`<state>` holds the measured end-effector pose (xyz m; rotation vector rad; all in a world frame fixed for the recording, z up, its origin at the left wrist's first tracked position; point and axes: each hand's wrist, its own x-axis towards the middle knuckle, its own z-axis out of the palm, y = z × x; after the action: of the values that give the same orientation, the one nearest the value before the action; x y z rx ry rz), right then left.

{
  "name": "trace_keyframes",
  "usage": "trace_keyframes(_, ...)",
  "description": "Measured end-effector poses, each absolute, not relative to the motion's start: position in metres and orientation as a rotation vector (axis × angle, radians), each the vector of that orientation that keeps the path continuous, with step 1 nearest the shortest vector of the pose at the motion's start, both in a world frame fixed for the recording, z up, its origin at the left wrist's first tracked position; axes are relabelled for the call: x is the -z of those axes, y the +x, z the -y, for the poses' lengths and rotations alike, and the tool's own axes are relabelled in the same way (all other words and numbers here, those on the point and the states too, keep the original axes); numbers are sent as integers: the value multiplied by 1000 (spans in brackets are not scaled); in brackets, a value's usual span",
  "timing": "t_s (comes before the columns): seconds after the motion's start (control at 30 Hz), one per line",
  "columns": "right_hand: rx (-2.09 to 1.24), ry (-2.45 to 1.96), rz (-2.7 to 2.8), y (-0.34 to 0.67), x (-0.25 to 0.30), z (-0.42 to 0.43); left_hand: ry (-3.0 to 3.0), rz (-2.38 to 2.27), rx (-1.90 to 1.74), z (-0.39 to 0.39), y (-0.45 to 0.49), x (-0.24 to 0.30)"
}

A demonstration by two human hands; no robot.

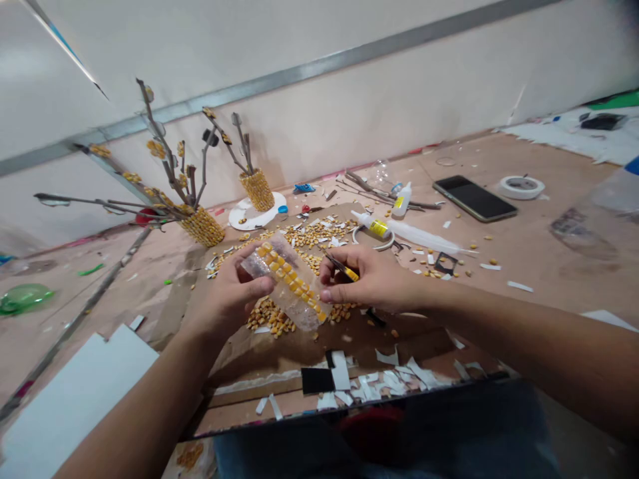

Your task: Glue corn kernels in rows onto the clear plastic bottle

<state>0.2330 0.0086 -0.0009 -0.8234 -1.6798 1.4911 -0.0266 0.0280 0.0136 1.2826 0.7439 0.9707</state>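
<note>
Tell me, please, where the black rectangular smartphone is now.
In the head view, the smartphone lies on the right, between the farther yellow-labelled white bottle and the round white tape roll.

Forearms (162,379) bare, left hand (232,293) gripping, right hand (367,276) pinching

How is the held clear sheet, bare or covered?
Partly covered: yellow kernels run in rows along the clear sheet, with bare margins visible.

Black-and-yellow tool (351,273) in right hand (372,279): type unclear. Green plastic piece (24,299), white sheet (82,392): cut off by left edge.
</note>
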Motion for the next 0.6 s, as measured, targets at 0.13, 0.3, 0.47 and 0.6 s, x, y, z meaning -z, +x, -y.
trace_keyframes(0.13,-1514,-838,1617,233,1,-7,1273,-778,-1018,-27,-28,-12)
trace_keyframes(0.3,-1367,-854,1592,230,-2,-2,1291,-860,-1090,-26,-27,-17)
trace_keyframes(0.47,-1157,-888,1671,229,-6,2,1343,-899,-1086,-24,-29,-20)
trace_keyframes(0.6,-1142,-931,1658,228,-7,4,1375,-943,-1079,-25,-35,-16)
